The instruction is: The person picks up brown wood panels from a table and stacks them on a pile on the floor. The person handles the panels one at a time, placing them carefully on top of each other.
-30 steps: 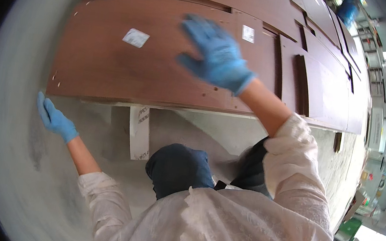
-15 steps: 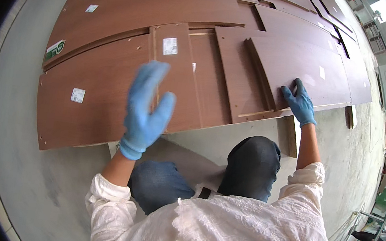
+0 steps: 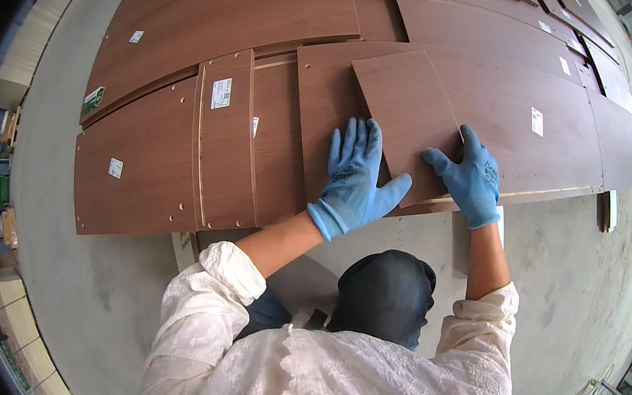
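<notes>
Holding left hand (image 3: 355, 180) and right hand (image 3: 474, 179) apart, fingers spread, about the small brown panel (image 3: 407, 114); risking a skid off the larger brown panel's (image 3: 318, 99) near edge if pushed unevenly.

Panels (image 3: 401, 113) are showing reddish brown, labels (image 3: 537, 121) white, a sticker (image 3: 93, 101) green. Left hand (image 3: 352, 178) and right hand (image 3: 472, 177) are wearing blue gloves (image 3: 355, 201) with dark print; shirt (image 3: 379, 387) is showing white floral embroidery, jeans (image 3: 383, 294) dark blue, floor (image 3: 552, 266) mottled grey.
</notes>
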### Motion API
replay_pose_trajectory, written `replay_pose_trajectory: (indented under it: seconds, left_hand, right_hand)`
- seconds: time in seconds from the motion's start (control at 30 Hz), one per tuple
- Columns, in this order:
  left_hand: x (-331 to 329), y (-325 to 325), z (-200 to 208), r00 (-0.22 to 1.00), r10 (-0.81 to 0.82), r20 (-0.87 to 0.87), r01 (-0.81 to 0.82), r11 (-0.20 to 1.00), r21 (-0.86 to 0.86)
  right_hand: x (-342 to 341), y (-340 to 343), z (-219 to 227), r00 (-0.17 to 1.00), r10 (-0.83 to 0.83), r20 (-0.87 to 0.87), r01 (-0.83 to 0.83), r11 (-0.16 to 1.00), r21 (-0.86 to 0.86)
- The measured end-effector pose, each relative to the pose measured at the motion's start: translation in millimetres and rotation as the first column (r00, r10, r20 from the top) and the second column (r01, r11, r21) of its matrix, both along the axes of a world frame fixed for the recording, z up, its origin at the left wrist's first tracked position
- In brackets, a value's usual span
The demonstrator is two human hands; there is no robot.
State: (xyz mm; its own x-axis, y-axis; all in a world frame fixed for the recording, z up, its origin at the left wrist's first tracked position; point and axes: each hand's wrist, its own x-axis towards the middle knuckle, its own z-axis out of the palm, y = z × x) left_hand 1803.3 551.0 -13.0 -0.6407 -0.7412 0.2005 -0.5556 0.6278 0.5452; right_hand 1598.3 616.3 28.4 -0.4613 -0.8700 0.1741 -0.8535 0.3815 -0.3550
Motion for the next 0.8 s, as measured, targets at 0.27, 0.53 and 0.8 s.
replay_pose_trajectory:
  seconds: [0.27, 0.53, 0.8]
  left_hand:
    - [-18, -1, 5, 0.988, 0.086, -0.126, -0.088, 0.996, -0.008]
    - [-25, -11, 10, 0.959, 0.08, -0.271, -0.086, 0.996, -0.011]
    - [-36, -1, 12, 0.923, 0.18, -0.339, -0.184, 0.983, 0.022]
  right_hand:
    - [-33, -2, -2, 0.688, -0.002, 0.725, -0.005, 1.0, 0.007]
    - [-44, -8, -14, 0.411, 0.085, 0.908, 0.07, 0.99, -0.124]
    - [-11, 4, 9, 0.96, -0.006, 0.281, 0.024, 0.998, -0.061]
